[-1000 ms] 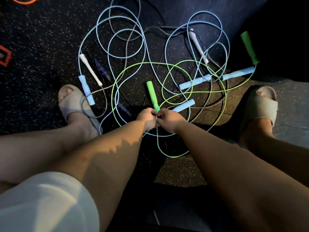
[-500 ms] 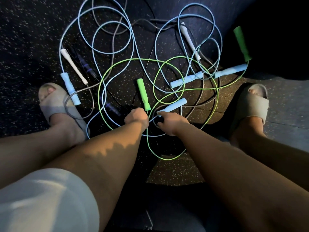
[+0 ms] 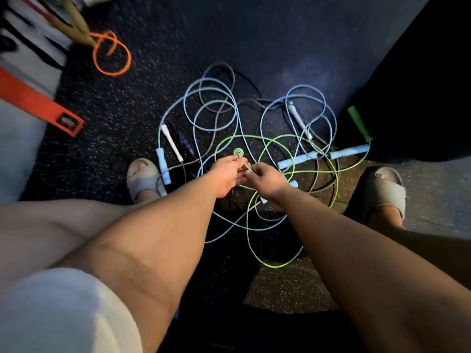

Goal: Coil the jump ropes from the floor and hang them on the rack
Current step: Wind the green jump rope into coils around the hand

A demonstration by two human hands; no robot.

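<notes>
Speckled rubbery floor (image 3: 153,103); glossy plastic green rope (image 3: 358,124)

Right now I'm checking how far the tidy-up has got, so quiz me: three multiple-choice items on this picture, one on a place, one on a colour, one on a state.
1. Where is the orange rope? A. top left of the view B. between the sandals C. in a hand
2. What colour is the rope being held? A. blue B. green C. orange
3. How is the far green handle? A. lying on the floor B. gripped C. hung up
Answers: 1 A, it loops alone up there. 2 B, the left hand grips the near green handle and the right hand pinches its green rope. 3 A, it lies untouched at the right.
</notes>
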